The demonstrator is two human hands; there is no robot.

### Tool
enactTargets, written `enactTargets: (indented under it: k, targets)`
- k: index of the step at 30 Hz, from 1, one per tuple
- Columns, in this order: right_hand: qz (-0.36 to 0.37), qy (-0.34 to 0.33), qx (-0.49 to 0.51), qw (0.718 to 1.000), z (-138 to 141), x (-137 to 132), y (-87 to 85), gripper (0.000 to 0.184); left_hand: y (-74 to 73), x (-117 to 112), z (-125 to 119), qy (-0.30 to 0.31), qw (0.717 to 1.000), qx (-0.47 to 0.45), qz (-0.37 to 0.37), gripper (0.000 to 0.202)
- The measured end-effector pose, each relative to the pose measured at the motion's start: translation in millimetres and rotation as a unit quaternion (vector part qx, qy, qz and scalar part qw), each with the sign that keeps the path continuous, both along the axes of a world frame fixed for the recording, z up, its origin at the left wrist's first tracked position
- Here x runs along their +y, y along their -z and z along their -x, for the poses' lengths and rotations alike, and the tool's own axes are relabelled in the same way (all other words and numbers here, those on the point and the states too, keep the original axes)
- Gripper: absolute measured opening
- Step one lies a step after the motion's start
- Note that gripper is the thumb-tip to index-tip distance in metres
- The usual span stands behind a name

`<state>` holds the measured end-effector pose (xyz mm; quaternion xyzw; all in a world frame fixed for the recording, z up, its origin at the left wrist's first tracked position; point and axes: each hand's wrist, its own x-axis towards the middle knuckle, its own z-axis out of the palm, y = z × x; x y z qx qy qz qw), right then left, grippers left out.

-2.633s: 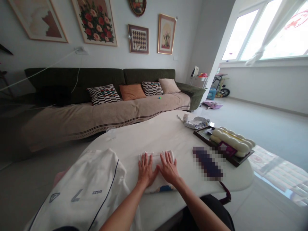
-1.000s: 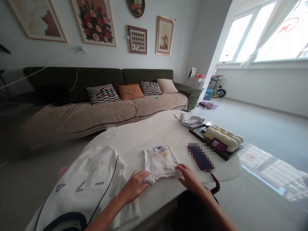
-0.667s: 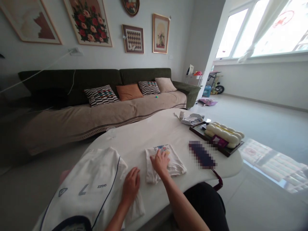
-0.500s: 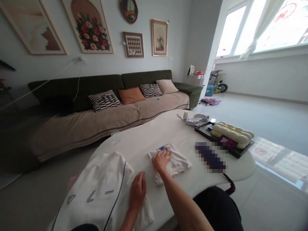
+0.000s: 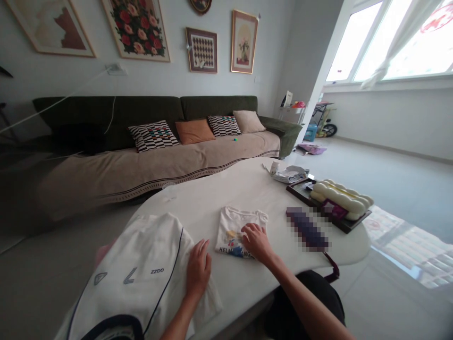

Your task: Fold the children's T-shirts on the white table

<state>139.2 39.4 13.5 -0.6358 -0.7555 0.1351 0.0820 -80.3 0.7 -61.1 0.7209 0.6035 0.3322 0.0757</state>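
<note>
A small white T-shirt (image 5: 226,224) lies folded into a compact square on the table, its neckline on the far side and a coloured print with lettering on the near side. My right hand (image 5: 257,242) rests on the right part of this shirt, fingers spread and slightly bent, covering some of the print. To the left, a larger white jersey (image 5: 148,245) with dark piping and a "7" is spread over the table edge. My left hand (image 5: 198,267) lies on the jersey's right side with its fingers stretched out, gripping nothing.
A white table (image 5: 198,203) with a curved edge bears everything. On its right are a pixelated dark item (image 5: 307,229), a dark tray (image 5: 348,229) with a cream bubble-shaped box (image 5: 341,198), and a crumpled silvery packet (image 5: 290,174). Behind stands a green sofa (image 5: 219,107) with cushions.
The folded T-shirt has been turned around: its print moved from the far side to the near side and the neckline now points away. My right hand shifted right. The view tilted down slightly.
</note>
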Motion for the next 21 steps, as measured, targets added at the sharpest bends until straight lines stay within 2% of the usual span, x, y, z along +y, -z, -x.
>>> enactTargets:
  k: [3,5,6,8,12,14,16,21]
  targets:
    - [-0.010,0.149,-0.020,0.989,19.4,-6.3,15.5,0.060,-1.3,0.2,-1.0,0.024,0.998,0.046,0.020,0.040]
    - [-0.001,0.198,-0.033,0.980,31.2,-6.2,30.1,0.068,-2.9,-1.2,-1.6,0.027,0.997,0.072,0.020,0.040]
    - [0.001,0.197,-0.038,0.980,33.1,-4.6,36.3,0.069,-4.0,-2.2,-1.8,0.028,0.996,0.085,0.019,0.041]
    - [0.001,0.151,-0.043,0.988,26.1,1.2,43.6,0.068,-6.7,-4.3,-2.4,0.029,0.994,0.108,0.017,0.040]
    - [0.018,0.047,-0.036,0.998,-9.6,15.5,37.2,0.062,-9.9,-5.8,-3.6,0.026,0.990,0.138,0.018,0.038]
    - [0.004,0.065,-0.040,0.997,-14.5,17.1,32.4,0.062,-7.8,-4.1,-3.6,0.021,0.989,0.144,0.015,0.038]
    - [-0.029,0.111,-0.036,0.993,-2.0,13.2,34.8,0.063,-3.1,-1.0,-2.7,0.014,0.989,0.145,0.008,0.037]
    - [-0.091,0.164,-0.008,0.982,47.3,0.2,66.8,0.076,7.7,4.6,1.0,0.014,0.987,0.158,-0.018,0.036]
